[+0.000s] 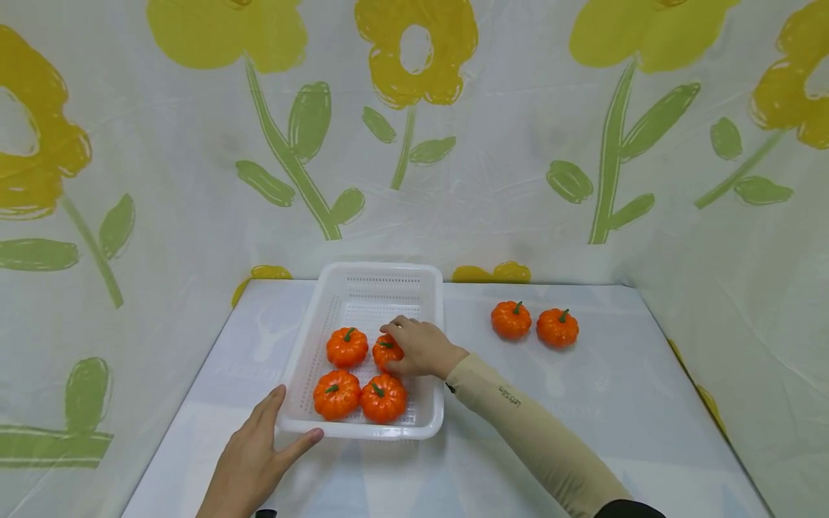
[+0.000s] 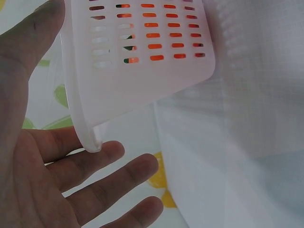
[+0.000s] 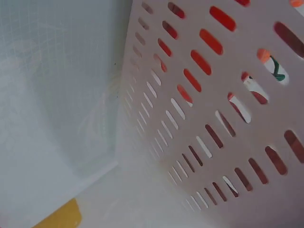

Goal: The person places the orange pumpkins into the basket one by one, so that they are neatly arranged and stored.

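A white perforated plastic basket [image 1: 363,431] sits on the table and contains several small orange toy pumpkins with green stems. My right hand [image 1: 421,349] reaches over the basket's right side, its fingers curled around one pumpkin [image 1: 385,351], which it partly hides. Close by in the basket lie three others: one pumpkin [image 1: 347,347] to the left and two in front, a pumpkin [image 1: 337,395] and a pumpkin [image 1: 383,398]. At the near-left corner, my left hand [image 1: 255,450] spreads around the rim, thumb and fingers extended. The right wrist view shows only the basket wall [image 3: 190,123], not the fingers.
Two more toy pumpkins, one [image 1: 511,320] and another [image 1: 557,328], stand side by side on the white table [image 1: 550,403], to the right of the basket. A flower-printed sheet [image 1: 492,173] encloses the table at the back and sides.
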Demonstrator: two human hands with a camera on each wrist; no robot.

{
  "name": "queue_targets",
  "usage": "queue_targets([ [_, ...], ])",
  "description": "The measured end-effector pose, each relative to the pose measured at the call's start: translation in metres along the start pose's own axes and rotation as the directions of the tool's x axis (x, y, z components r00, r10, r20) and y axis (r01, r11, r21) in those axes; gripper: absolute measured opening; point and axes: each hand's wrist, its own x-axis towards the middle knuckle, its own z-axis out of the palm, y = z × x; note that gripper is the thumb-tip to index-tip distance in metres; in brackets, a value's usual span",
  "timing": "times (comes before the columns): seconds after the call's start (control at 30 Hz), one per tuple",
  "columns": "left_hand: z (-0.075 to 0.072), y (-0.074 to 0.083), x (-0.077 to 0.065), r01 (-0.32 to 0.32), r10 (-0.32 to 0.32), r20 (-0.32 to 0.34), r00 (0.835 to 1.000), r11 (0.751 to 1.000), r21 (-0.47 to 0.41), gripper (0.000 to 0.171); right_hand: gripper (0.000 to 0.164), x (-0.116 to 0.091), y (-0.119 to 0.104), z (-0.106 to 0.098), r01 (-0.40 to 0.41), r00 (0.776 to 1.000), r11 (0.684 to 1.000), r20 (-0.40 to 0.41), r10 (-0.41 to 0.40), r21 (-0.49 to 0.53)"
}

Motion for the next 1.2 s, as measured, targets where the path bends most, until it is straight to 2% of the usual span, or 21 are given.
queue_targets([
  [0.23,0.000,0.001,0.001,0.003,-0.003,-0.007,1.000,1.000,0.014,0.124,0.056,-0.004,0.002,-0.005,0.045,0.995,0.989,-0.093,-0.032,0.139],
  [0.43,-0.001,0.002,0.001,0.018,-0.018,0.006,1.000,1.000,0.005,0.125,0.051,-0.011,-0.001,-0.012,0.069,0.977,0.971,-0.213,-0.020,0.228],
  [0.6,-0.001,0.001,0.001,0.028,-0.028,0.023,0.999,1.000,0.002,0.126,0.050,-0.023,0.001,-0.017,0.091,0.941,0.956,-0.338,0.009,0.277],
  [0.77,-0.002,0.001,0.000,0.025,-0.025,0.034,0.999,1.000,-0.005,0.124,0.051,-0.039,0.013,-0.024,0.089,0.898,0.949,-0.436,0.054,0.302],
  [0.9,-0.002,0.001,0.000,0.003,-0.003,0.006,1.000,1.000,-0.001,0.121,0.052,-0.052,0.026,-0.028,0.054,0.875,0.943,-0.471,0.114,0.329],
  [1.03,-0.001,0.000,0.000,-0.013,0.013,-0.022,1.000,1.000,0.002,0.120,0.053,-0.066,0.040,-0.030,0.002,0.866,0.931,-0.467,0.181,0.366],
  [1.2,0.000,0.000,-0.001,-0.023,0.023,-0.023,0.999,1.000,-0.014,0.119,0.055,-0.083,0.060,-0.028,-0.075,0.859,0.920,-0.444,0.255,0.385],
])
